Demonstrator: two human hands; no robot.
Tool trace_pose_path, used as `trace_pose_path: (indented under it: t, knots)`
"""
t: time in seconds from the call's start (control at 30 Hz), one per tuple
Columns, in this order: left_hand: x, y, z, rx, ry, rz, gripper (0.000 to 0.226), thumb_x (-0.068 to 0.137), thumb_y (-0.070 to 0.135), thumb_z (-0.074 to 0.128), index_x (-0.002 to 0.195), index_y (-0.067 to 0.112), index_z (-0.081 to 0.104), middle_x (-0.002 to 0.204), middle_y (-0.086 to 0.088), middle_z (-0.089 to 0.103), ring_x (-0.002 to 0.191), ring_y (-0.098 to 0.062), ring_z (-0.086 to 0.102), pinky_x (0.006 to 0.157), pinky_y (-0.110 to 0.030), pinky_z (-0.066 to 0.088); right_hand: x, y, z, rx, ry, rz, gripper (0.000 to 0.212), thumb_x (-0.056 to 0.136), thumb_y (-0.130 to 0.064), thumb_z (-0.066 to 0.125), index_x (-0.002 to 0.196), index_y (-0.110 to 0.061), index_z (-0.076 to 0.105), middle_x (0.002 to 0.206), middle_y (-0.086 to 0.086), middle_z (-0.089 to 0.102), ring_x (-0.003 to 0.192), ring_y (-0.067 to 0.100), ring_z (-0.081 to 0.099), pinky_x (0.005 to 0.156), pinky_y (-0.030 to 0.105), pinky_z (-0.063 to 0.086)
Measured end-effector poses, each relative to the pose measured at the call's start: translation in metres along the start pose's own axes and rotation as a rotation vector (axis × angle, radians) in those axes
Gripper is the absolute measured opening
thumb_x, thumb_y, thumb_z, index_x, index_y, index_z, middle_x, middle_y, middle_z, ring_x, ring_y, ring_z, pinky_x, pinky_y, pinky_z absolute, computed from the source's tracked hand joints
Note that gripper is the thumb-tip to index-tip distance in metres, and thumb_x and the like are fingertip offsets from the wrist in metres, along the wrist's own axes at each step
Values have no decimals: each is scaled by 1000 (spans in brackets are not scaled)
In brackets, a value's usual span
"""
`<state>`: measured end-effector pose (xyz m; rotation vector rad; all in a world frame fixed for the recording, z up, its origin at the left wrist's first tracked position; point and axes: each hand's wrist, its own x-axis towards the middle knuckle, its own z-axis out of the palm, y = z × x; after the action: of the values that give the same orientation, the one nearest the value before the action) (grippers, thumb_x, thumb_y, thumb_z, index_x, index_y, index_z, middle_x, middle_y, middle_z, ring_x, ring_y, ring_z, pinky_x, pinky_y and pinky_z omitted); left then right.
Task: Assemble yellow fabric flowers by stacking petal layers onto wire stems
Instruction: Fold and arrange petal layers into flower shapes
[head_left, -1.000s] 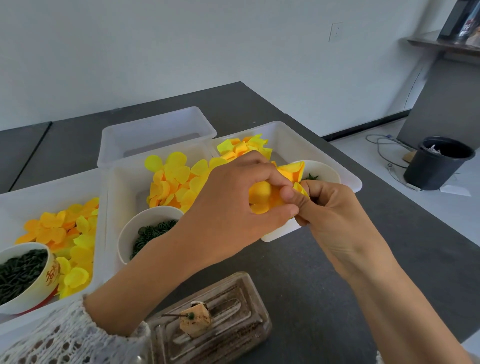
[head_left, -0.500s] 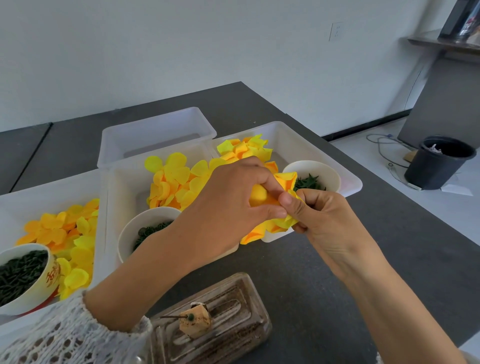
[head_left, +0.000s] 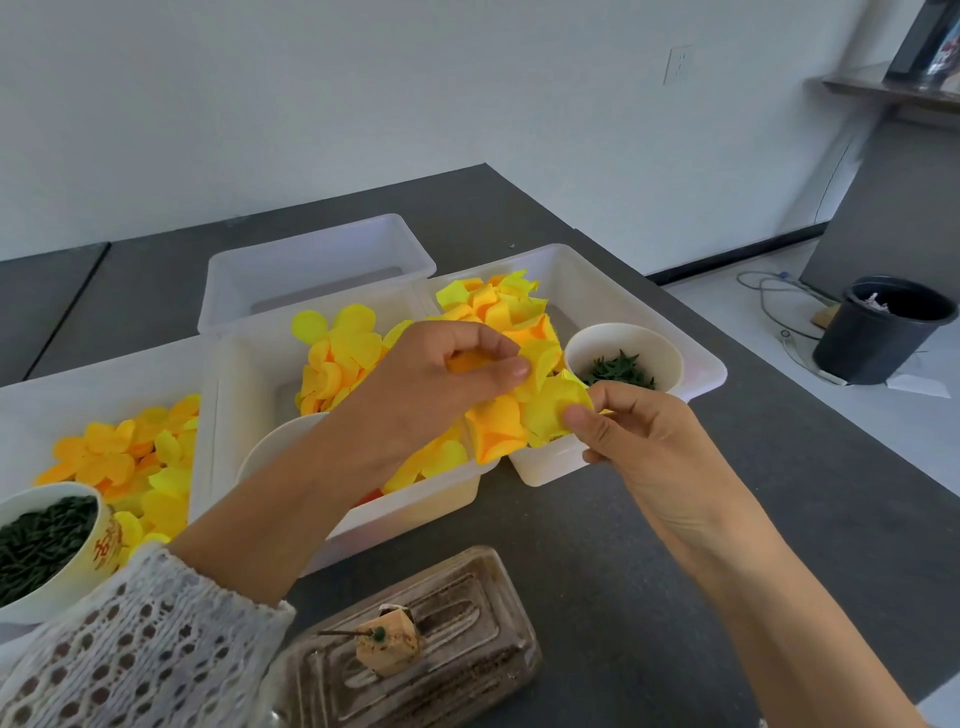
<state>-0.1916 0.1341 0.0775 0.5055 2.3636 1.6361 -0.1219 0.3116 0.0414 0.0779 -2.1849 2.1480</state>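
Both hands have drawn apart above the white plastic bin (head_left: 696, 358), left hand (head_left: 436, 384) and right hand (head_left: 631, 431) each pinching soft, light yellow fabric petal layers (head_left: 524, 415) by their edges.

A: Any readable text in frame?

B: Only one candidate. The cup (head_left: 49, 540) near left, holding dark green bits, has red and gold print on its side. It looks like characters, but they're curved away and too blurred to read.

A: Bins, the other cups?

B: Plain white, with nothing printed that I can see.

A: Far right shelf?

B: There's a dark frame (head_left: 930, 41) leaning on it with something colourful inside. Too small to make out any lettering. No numbers, brands or signs are legible anywhere.
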Motion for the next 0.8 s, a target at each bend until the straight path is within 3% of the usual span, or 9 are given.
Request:
trace_pose_path:
  t: [0.07, 0.13, 0.23, 0.4, 0.53, 0.6, 0.67, 0.73, 0.8]
  knots:
    - [1, -5, 1, -317, -112, -89, 25, 69, 30, 72, 90, 15, 70, 93, -5, 66, 89, -21, 59, 85, -36, 50, 0, 0, 0, 92, -12, 27, 23, 77, -26, 62, 77, -4, 65, 89, 17, 67, 84, 19, 59, 84, 35, 50]
    - [1, -7, 0, -488, -191, -130, 39, 69, 25, 69, 102, 5, 66, 108, -14, 64, 103, -30, 61, 95, -43, 50, 0, 1, 0, 245, -57, 41, 21, 76, -23, 62, 77, -3, 61, 89, 15, 66, 85, 21, 62, 82, 34, 53]
    - [5, -10, -1, -533, -205, -172, 62, 65, 30, 72, 120, 5, 58, 124, -15, 58, 123, -37, 54, 107, -52, 39, 1, 3, -1, 310, 1, 33, 19, 79, -18, 61, 77, 1, 60, 80, 15, 66, 75, 22, 64, 70, 28, 55]
    - [15, -11, -3, -524, -144, -168, 58, 63, 36, 72, 115, 18, 55, 117, -4, 55, 112, -20, 50, 97, -40, 35, -2, 13, -13, 207, 253, 35, 23, 90, -4, 56, 69, -5, 63, 74, 9, 68, 71, 20, 65, 75, 36, 52]
    - [21, -8, 3, -594, -89, -200, 73, 72, 30, 66, 132, -6, 48, 138, -29, 47, 133, -43, 42, 115, -57, 28, -12, 17, -26, 136, 318, 6, 21, 90, -9, 55, 74, -3, 67, 85, 16, 71, 85, 34, 65, 87, 46, 52]
    - [25, -7, 8, -620, -76, -249, 71, 78, 27, 60, 138, -9, 43, 143, -32, 42, 134, -46, 39, 112, -61, 31, -18, 15, -30, 101, 318, 7, 21, 90, -11, 55, 74, -7, 69, 86, 18, 70, 89, 37, 63, 89, 49, 51]
    - [29, -8, 11, -627, -68, -263, 58, 86, 23, 56, 135, -6, 48, 138, -27, 52, 128, -41, 50, 107, -54, 42, -23, 14, -33, 79, 326, 12, 21, 89, -11, 56, 72, -7, 68, 81, 17, 69, 81, 33, 61, 88, 48, 50]
    - [37, -8, 7, -651, -11, -287, 32, 97, 18, 48, 121, 0, 59, 119, -18, 67, 105, -28, 68, 87, -39, 56, -28, 13, -41, 71, 374, 5, 24, 89, -9, 56, 67, -8, 66, 73, 14, 64, 74, 25, 57, 83, 45, 46]
    - [47, -10, -4, -656, 86, -320, 24, 103, 18, 42, 113, 7, 60, 104, -10, 68, 81, -18, 71, 67, -31, 58, -33, 13, -54, 107, 435, -4, 27, 90, -8, 54, 65, -8, 64, 70, 10, 60, 73, 22, 53, 80, 41, 45]
